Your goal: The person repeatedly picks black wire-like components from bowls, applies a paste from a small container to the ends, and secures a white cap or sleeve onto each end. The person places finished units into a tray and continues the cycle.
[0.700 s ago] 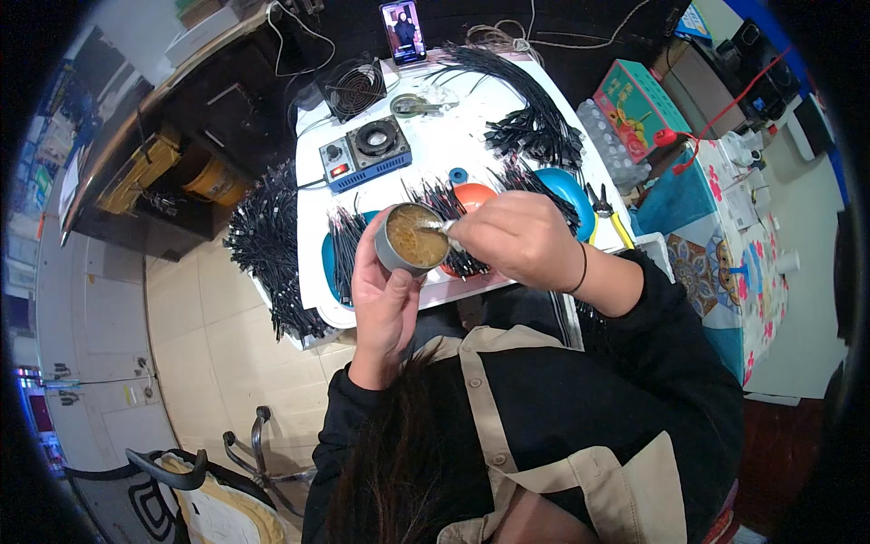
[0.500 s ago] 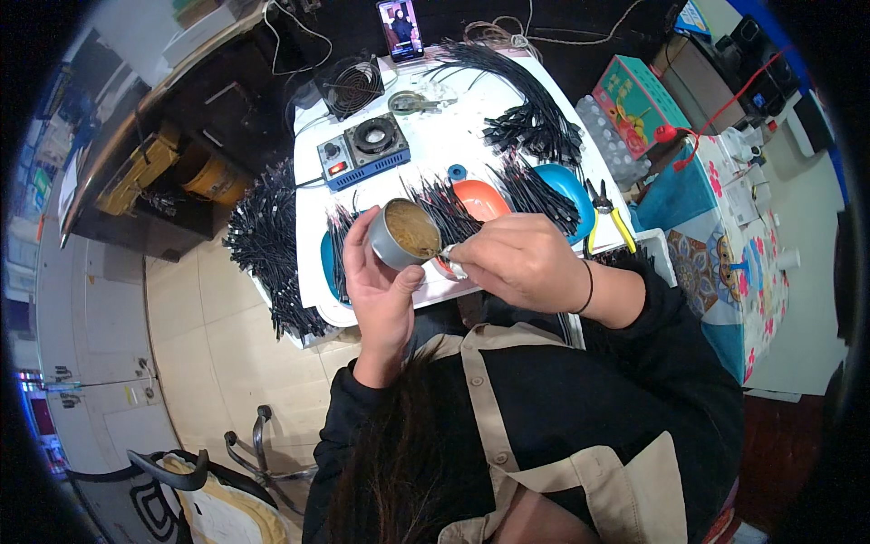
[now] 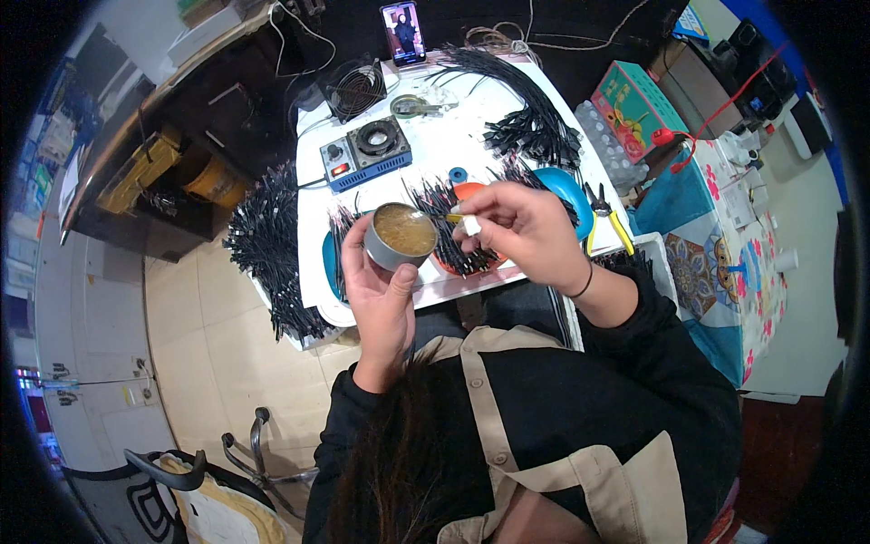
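Observation:
My left hand [image 3: 381, 295] is closed around a round grey tin [image 3: 390, 255], tilted, with brown paste-like material [image 3: 405, 229] inside. Pinched in my right hand [image 3: 535, 236] is a small white piece [image 3: 470, 226] with a thin yellowish tip that points at the tin's right rim. What exactly it is I cannot make out. Below and behind the hands, bundles of thin black wires [image 3: 444, 204] with reddish ends lie across an orange tray [image 3: 469, 189] and a blue tray [image 3: 569, 188]. Another blue tray [image 3: 328, 258] sits left of my left hand.
A blue heating unit [image 3: 372, 168] with a lit red switch stands on the white table, a fan [image 3: 355, 88] behind it. A phone [image 3: 403, 34] stands at the far edge. Yellow-handled cutters [image 3: 621, 232] lie right. Black cable heaps [image 3: 272, 236] flank the left side; a coloured box [image 3: 639, 109] stands right.
My right hand has turned and lifted slightly, moving the white piece up and right from the tin's lower right edge. The tin is a little more upright in my left hand.

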`<action>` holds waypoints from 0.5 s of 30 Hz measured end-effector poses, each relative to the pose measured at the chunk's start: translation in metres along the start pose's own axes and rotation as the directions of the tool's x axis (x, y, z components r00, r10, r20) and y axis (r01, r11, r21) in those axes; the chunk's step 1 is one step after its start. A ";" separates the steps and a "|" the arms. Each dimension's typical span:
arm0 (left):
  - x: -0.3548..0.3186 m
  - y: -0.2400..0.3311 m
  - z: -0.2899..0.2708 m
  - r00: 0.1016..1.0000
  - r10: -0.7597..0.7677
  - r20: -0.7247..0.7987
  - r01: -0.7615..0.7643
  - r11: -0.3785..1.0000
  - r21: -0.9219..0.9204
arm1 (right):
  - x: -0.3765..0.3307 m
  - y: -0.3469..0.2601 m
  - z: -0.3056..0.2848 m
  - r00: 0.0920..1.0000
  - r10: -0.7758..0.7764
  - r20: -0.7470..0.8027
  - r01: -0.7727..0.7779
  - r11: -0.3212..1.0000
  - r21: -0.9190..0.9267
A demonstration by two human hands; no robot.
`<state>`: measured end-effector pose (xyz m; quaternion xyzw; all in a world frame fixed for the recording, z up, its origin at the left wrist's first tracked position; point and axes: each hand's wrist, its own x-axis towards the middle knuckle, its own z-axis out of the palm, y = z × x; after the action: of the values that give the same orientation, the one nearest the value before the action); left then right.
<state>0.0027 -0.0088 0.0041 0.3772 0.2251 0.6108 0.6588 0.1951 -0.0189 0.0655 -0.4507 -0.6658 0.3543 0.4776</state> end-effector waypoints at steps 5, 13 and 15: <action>0.001 -0.005 -0.002 0.997 -0.066 0.036 0.070 0.987 -0.147 | -0.004 0.006 0.009 0.815 -0.569 0.113 0.529 0.650 -0.546; 0.007 0.002 -0.013 0.994 0.089 -0.055 -0.098 0.977 -0.190 | -0.016 0.013 -0.009 0.831 -0.554 0.051 0.486 0.680 -0.549; 0.014 0.007 -0.011 1.000 0.029 -0.005 -0.029 0.981 -0.193 | -0.017 0.015 -0.020 0.910 -0.408 -0.079 0.323 0.813 -0.484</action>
<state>-0.0075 0.0066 0.0048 0.3143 0.1600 0.6395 0.6831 0.2205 -0.0295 0.0527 -0.4438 -0.7592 0.0455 0.4739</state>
